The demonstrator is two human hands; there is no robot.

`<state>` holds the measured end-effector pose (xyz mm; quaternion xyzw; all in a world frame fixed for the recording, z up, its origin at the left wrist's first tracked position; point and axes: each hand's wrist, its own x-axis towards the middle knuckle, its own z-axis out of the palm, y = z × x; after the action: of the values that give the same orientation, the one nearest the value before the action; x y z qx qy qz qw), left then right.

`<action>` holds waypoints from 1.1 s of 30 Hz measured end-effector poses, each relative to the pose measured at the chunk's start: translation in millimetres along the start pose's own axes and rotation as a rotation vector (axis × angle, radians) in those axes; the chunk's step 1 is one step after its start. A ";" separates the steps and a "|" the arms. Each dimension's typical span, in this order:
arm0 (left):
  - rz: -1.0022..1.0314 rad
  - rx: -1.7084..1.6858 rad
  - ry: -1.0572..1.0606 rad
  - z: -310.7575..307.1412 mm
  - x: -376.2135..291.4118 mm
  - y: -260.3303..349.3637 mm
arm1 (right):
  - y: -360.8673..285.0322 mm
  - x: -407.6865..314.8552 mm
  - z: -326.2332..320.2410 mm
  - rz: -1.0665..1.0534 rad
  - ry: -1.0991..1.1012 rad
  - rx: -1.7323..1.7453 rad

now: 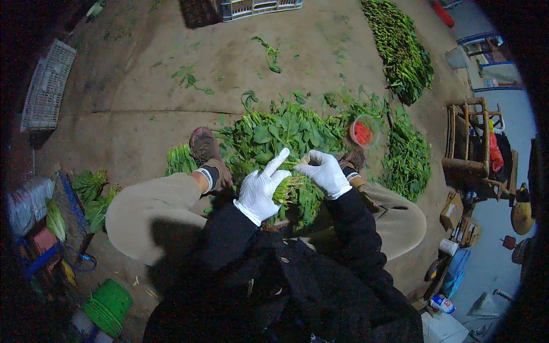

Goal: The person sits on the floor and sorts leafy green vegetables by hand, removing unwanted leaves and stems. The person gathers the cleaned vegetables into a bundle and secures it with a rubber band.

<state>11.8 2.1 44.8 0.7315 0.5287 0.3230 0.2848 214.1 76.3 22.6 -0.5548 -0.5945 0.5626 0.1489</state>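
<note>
My left hand (260, 191), in a white glove, is wrapped around a bunch of leafy greens (285, 192) with the cut stem ends towards my right hand. Its index finger is stretched out away from me. Just to the right, my gloved right hand (327, 172) pinches a thin green stem between thumb and fingers. Under and beyond both hands spreads a heap of loose leafy greens (279, 128), lying between my shoes. At the heap's right edge stands a clear plastic tub (374, 124) with a tangle of red strips (362, 133) inside.
More greens lie in a pile (407, 158) at right and a long row (399, 47) beyond. Bunches (90, 185) rest at left near a green bucket (109, 306). Plastic crates (49, 88) stand at far left and top. A bamboo chair (466, 137) and cardboard boxes (451, 210) line the right.
</note>
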 end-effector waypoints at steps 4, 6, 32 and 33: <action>0.021 0.013 -0.060 -6.3 -3.2 4.9 | -16.3 -18.0 -2.7 0.027 -0.109 0.130; 0.026 0.028 -0.089 -7.7 -5.6 6.5 | -22.9 -23.9 -4.0 0.045 -0.158 0.178; 0.076 0.268 -0.078 4.2 -21.9 6.1 | -18.2 -31.9 16.3 -0.006 0.042 0.173; 0.077 0.261 -0.079 4.7 -21.9 5.9 | -16.9 -32.2 16.8 -0.006 0.061 0.189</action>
<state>13.8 -20.9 42.6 0.7943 0.5260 0.2331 0.1949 203.3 45.3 45.7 -0.5535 -0.5357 0.5985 0.2201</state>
